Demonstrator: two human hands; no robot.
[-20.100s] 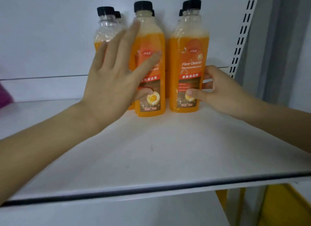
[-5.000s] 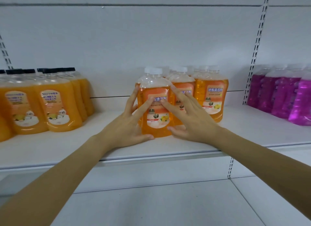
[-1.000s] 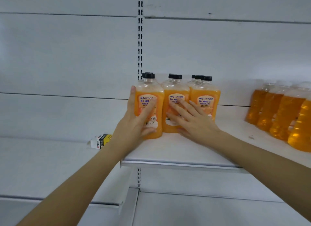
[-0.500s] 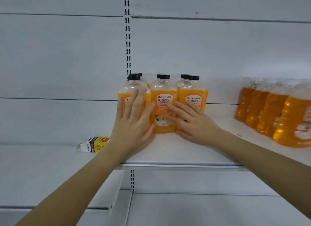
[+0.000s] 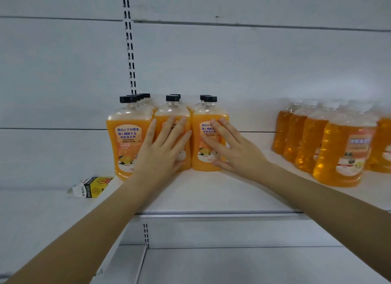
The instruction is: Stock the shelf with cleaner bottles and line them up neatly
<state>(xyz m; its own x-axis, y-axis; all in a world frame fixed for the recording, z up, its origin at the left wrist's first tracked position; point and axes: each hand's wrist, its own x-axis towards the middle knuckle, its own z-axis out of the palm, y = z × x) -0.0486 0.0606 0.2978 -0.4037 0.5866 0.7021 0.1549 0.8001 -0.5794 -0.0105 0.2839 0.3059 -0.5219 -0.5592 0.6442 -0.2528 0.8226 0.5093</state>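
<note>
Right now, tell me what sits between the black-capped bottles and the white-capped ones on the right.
Nothing: in the head view, bare white shelf separates the black-capped bottles from the white-capped bottles; only the right hand and forearm reach across it.

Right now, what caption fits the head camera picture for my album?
Two open hands, left hand and right hand, press flat on black-capped orange cleaner bottles on a white shelf.

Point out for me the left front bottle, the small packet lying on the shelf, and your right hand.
Left front bottle (image 5: 128,135): head view, on its label.
Small packet (image 5: 91,187): head view, on its printed face.
Right hand (image 5: 237,151): head view, on the back of the hand.
</note>
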